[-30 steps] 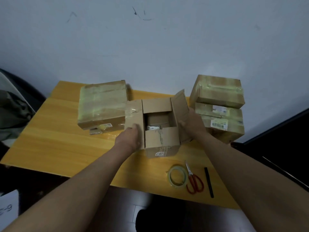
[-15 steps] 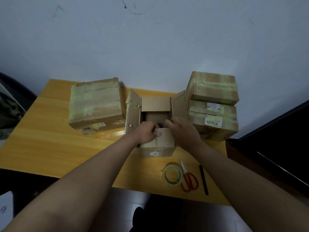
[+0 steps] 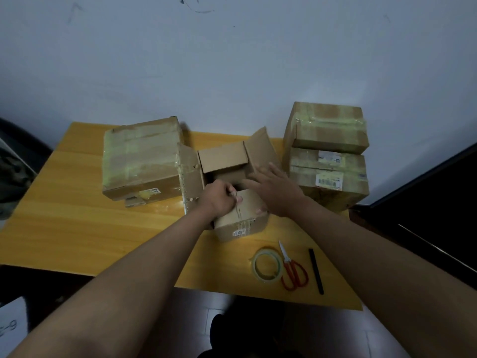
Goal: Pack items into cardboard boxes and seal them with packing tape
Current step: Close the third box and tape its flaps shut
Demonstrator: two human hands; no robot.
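- Head view, risks: the small open brown cardboard box (image 3: 240,220) sits mid-table on the yellow wooden table (image 3: 77,228), hemmed between a large taped carton (image 3: 140,157) and two stacked taped cartons (image 3: 326,156). Its side flaps stand up; folded out of order, I judge the near flap could spring back or crease. The clear tape roll (image 3: 265,266) and red-handled scissors (image 3: 293,271) lie near the front edge, where a forearm could knock them off.
- Head view, hands: the left hand (image 3: 219,200), fingers curled, grips the near flap's edge. The right hand (image 3: 275,188), fingers straight and spread, presses flat on that flap beside the raised right flap.
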